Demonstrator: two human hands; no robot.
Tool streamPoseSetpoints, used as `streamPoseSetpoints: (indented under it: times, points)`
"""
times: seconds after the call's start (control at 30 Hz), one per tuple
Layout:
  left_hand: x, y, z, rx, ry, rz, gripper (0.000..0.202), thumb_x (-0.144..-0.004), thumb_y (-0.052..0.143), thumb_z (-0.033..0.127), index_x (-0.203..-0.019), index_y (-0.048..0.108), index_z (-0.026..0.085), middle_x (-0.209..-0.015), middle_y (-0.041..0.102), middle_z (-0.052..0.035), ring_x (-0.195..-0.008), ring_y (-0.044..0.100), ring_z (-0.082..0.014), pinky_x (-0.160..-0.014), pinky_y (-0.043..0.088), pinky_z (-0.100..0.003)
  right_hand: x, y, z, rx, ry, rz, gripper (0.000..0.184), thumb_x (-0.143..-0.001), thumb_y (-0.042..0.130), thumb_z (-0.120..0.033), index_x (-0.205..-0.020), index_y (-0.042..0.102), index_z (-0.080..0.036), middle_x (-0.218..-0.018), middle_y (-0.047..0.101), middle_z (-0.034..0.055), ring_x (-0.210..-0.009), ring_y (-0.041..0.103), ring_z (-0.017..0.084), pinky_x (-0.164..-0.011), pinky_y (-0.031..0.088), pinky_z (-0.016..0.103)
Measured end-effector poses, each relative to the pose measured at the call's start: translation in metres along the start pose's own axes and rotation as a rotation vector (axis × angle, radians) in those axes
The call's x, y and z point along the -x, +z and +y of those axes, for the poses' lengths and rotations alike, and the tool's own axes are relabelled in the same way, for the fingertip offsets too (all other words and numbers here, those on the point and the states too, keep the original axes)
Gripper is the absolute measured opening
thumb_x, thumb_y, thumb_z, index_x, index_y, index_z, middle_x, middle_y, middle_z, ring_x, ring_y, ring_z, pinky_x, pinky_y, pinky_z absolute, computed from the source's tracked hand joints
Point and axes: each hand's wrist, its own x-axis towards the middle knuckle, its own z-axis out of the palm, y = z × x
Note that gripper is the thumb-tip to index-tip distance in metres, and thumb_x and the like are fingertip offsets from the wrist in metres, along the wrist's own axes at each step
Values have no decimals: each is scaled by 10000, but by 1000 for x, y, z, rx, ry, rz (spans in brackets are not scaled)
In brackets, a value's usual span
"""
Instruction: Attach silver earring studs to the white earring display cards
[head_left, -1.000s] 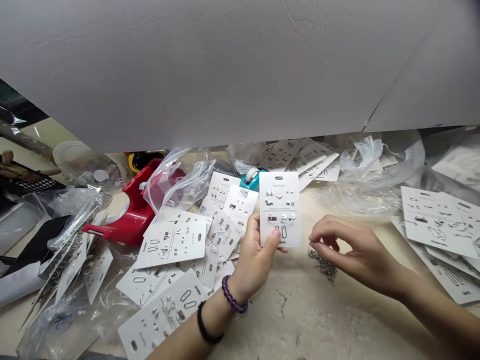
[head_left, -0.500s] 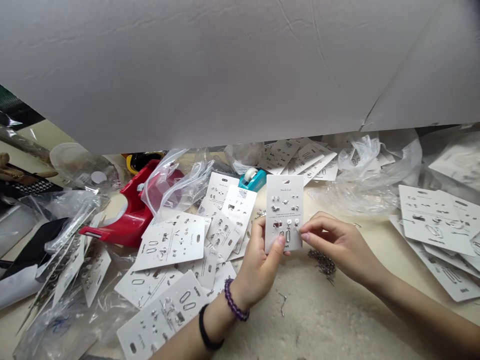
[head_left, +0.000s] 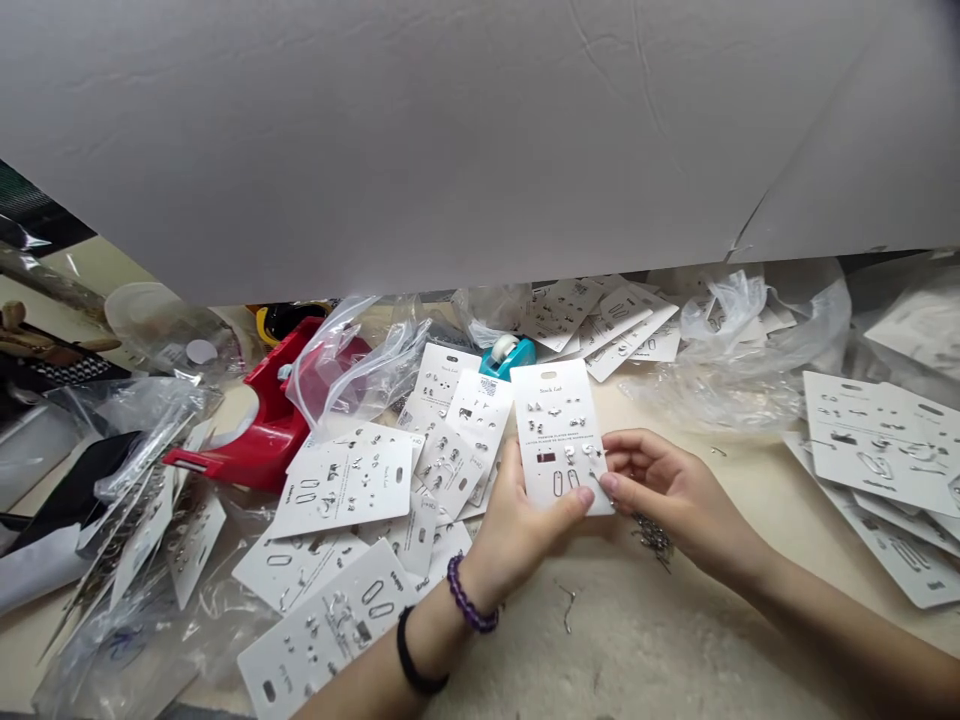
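My left hand point(head_left: 517, 525) grips a white earring card point(head_left: 556, 425) by its lower left edge, thumb over the bottom. The card carries small silver studs and two oval hoops. My right hand point(head_left: 664, 490) has its fingers pinched at the card's lower right corner, touching it; whether a small piece sits between the fingertips is too small to see. Just below the right hand lies a little heap of silver earring parts point(head_left: 651, 535). A purple bead bracelet and a black band circle my left wrist.
Several more earring cards point(head_left: 345, 485) lie scattered left of the hands, others at the right point(head_left: 877, 440) and the back. A red tape dispenser point(head_left: 262, 420), a teal tape roll point(head_left: 510, 355) and clear plastic bags point(head_left: 750, 350) surround them. A white sheet point(head_left: 450, 130) hangs overhead.
My right hand moved left from the heap of parts to the card's lower right corner. The card tilted back and dropped a little lower in my left hand.
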Motion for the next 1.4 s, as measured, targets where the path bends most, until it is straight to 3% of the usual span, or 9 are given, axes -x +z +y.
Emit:
streamPoseSetpoints:
  times: [0.17, 0.37, 0.53, 0.67, 0.77, 0.9, 1.0, 1.2, 1.4]
  points:
    - [-4, 0, -3, 59, -4, 49, 526, -634, 717, 223, -1088, 457, 170, -1028, 624, -68, -924, 590, -177, -778, 476, -276, 7, 7, 0, 104, -106, -40, 231, -788, 597, -305, -978, 533, -190, -903, 606, 48, -780, 587, 137, -612, 488, 229]
    - [-4, -2, 1, 264, -90, -7, 379, -639, 705, 189, -979, 542, 145, -965, 633, -76, -842, 598, -180, -718, 482, -299, 9, 2, -7, 283, -197, -82, 219, -830, 534, -304, -1028, 563, -214, -913, 626, 33, -797, 597, 141, -685, 500, 258]
    - [-3, -10, 9, 608, -82, -74, 222, -631, 688, 156, -817, 570, 186, -629, 537, 52, -513, 474, -42, -468, 383, -157, -7, -15, -11, 651, -219, -14, 201, -856, 473, -306, -938, 624, -202, -921, 641, 34, -805, 600, 150, -645, 488, 251]
    - [-4, -16, 10, 778, -139, -47, 349, -555, 742, 175, -847, 554, 213, -591, 486, 76, -492, 428, -30, -419, 336, -124, -29, -23, -11, 1038, -236, -70, 194, -866, 453, -253, -936, 628, -204, -937, 641, 21, -769, 597, 148, -630, 478, 261]
    - [-4, -16, 10, 803, -185, -19, 359, -535, 757, 190, -826, 547, 198, -594, 477, 74, -502, 422, -27, -433, 345, -120, -48, -20, -13, 1200, -251, -23, 200, -867, 446, -212, -959, 623, -205, -966, 639, 26, -823, 592, 180, -661, 464, 291]
    - [-4, -15, 12, 841, -228, 12, 361, -522, 762, 178, -812, 547, 188, -598, 446, 74, -507, 396, -20, -436, 326, -115, -71, -13, -14, 1254, -280, 37, 217, -863, 438, -188, -981, 620, -181, -993, 622, 63, -854, 575, 233, -659, 437, 329]
    - [-4, -15, 14, 878, -245, 19, 353, -510, 765, 169, -788, 547, 174, -590, 410, 72, -504, 367, -15, -436, 307, -110, -78, -14, -16, 1254, -293, 25, 194, -851, 457, -176, -922, 637, -174, -943, 628, 60, -817, 574, 216, -654, 430, 314]
    - [-3, -15, 13, 936, -272, 2, 334, -522, 760, 150, -776, 544, 166, -575, 358, 74, -486, 319, -10, -431, 288, -104, -71, -18, -16, 1237, -278, -63, 141, -829, 512, -217, -839, 651, -195, -839, 635, 32, -745, 563, 165, -596, 435, 258]
    - [-3, -14, 8, 938, -298, -23, 325, -552, 752, 144, -809, 554, 164, -595, 418, 59, -498, 378, -20, -438, 327, -118, -69, -10, -10, 1308, -268, -41, 157, -838, 480, -206, -809, 632, -179, -829, 617, 41, -708, 550, 155, -564, 403, 243]
